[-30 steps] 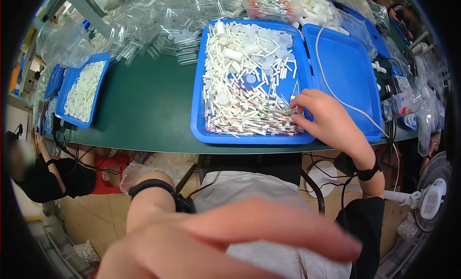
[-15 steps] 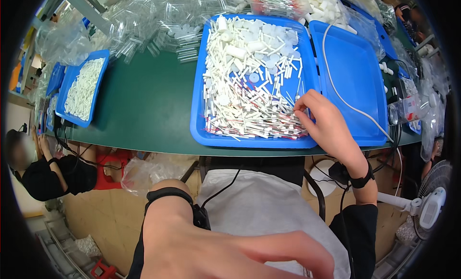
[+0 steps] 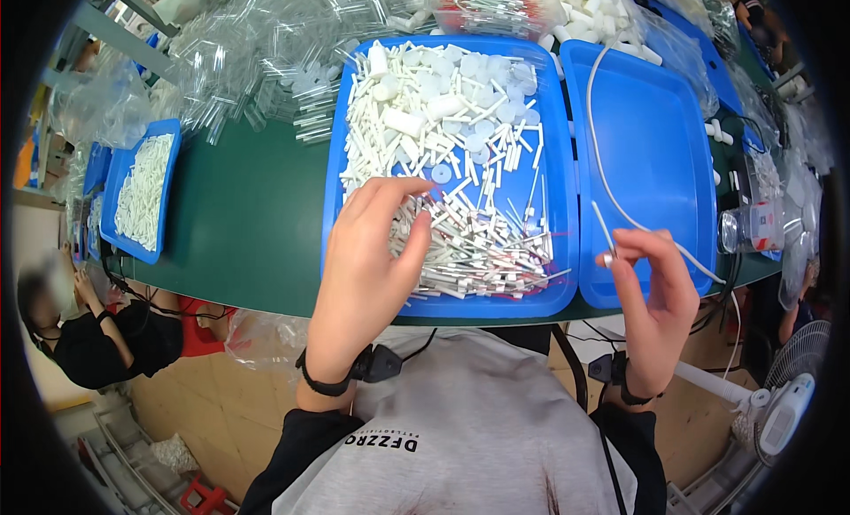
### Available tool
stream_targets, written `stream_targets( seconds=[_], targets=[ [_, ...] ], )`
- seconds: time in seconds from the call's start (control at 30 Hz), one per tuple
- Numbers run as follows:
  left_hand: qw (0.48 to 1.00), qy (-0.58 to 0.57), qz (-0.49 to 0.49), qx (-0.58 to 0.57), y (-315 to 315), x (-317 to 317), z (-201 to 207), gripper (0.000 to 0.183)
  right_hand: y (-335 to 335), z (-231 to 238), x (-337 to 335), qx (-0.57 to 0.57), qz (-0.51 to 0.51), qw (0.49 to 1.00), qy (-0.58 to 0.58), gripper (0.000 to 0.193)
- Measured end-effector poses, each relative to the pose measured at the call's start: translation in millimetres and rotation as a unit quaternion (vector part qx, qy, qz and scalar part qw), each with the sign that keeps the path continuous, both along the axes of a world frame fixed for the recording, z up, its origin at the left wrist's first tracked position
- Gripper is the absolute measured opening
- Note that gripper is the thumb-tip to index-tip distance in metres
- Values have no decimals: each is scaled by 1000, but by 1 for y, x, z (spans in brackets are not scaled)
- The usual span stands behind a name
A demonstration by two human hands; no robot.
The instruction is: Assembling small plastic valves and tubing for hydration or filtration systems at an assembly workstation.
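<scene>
In front of me a blue tray (image 3: 567, 174) holds a heap of short white tubes (image 3: 522, 147), thicker white cylinders, translucent discs (image 3: 441, 173) and thin rods with white end pieces (image 3: 482, 254). My left hand (image 3: 367, 249) hovers over the tray's left side, thumb and forefinger apart above the rods; I see nothing between them. Over the front of a second blue tray (image 3: 651, 161), my right hand (image 3: 655, 289) pinches a thin rod with a white end piece (image 3: 603, 224). The rod points up and away from me; its lower end is partly covered by the fingers.
A white cable (image 3: 598, 116) runs across the right tray. At the far left stands a small blue tray of white tubes (image 3: 142, 192). Clear plastic tubes (image 3: 266, 46) pile up at the back. A person (image 3: 97, 338) sits at left; a fan (image 3: 788, 409) stands right.
My right hand has left the heap and moved right, now with a rod in its fingers. My left hand has come up from near my lap to over the tray. The view has shifted slightly.
</scene>
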State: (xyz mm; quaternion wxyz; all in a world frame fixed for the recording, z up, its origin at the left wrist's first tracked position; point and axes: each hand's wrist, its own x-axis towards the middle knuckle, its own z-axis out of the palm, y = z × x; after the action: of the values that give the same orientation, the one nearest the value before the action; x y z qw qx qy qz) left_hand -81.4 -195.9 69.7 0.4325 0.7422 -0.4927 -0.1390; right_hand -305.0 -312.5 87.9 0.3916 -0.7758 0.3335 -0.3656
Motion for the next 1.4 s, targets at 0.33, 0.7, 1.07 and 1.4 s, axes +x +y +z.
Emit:
stream_targets(
  seconds=[0.33,0.7,1.07,1.4],
  targets=[
    [972,-204,75,85,-41,-1,-35,22,-18,-6,-24,-2,79,997,14,19],
    [966,-242,82,29,-43,2,-35,23,-15,-23,-13,-33,102,994,25,21],
    [982,138,-4,-128,20,-17,-8,31,0,-19,-4,-119,87,986,76,29],
    [885,403,-134,-190,33,-28,-27,43,24,-20,17,148,137,941,-271,23]
  ],
)
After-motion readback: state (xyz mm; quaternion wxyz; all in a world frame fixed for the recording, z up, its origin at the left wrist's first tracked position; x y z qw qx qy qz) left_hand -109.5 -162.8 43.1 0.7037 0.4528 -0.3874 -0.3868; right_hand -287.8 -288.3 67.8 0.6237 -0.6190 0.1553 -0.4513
